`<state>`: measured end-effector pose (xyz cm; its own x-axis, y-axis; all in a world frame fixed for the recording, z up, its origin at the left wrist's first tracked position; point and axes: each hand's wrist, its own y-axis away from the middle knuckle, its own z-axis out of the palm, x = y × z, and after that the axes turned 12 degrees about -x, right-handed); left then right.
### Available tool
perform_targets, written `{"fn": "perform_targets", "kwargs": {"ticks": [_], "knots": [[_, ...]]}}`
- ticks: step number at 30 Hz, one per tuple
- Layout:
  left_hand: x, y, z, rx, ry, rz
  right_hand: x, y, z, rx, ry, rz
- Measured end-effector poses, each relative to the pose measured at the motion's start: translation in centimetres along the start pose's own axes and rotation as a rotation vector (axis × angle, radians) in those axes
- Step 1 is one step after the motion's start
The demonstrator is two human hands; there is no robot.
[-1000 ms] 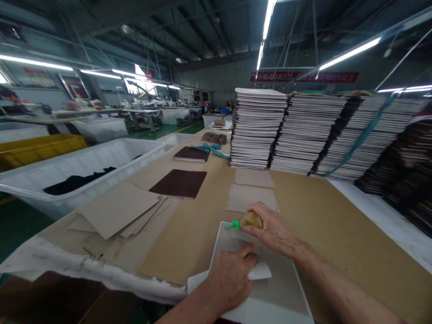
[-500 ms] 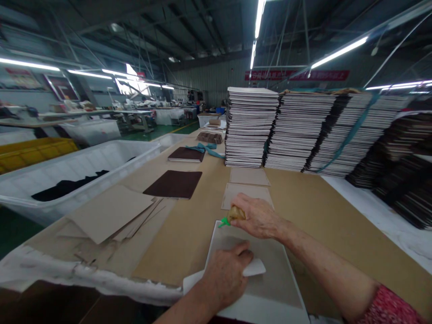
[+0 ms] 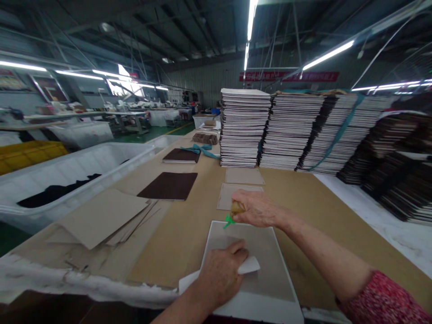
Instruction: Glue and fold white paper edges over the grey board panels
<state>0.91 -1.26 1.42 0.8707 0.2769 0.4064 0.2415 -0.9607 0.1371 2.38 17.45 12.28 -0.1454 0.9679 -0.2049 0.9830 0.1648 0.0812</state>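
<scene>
**Q:** At the table's [image 3: 313, 202] near edge, what do the hands hold?

**A:** Left hand [image 3: 219, 275] lies flat, unclenched, pinning a white slip [image 3: 250, 266] to the grey board [image 3: 270, 274]. Right hand [image 3: 257, 209] is wrapped round a glue bottle [image 3: 236, 207] at the board's far edge. Bare table lies rightward, with card stacks [image 3: 245, 128] beyond.

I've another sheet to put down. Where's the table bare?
Bare brown table right of the board, from the right hand with its bottle back to the stacks. A narrower strip lies between the board and the cardboard sheets. Crowded: stacks behind, sheets left.
</scene>
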Motion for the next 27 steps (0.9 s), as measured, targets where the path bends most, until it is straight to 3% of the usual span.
{"fn": "perform_targets", "kwargs": {"ticks": [14, 27], "knots": [[0.3, 0.1, -0.4, -0.018, -0.027, -0.023, -1.5, -0.7, 0.5, 0.017, 0.013, -0.025], [-0.1, 0.0, 0.0, -0.032, -0.044, -0.028, 3.2, 5.2, -0.6, -0.024, -0.136, 0.168]]}}
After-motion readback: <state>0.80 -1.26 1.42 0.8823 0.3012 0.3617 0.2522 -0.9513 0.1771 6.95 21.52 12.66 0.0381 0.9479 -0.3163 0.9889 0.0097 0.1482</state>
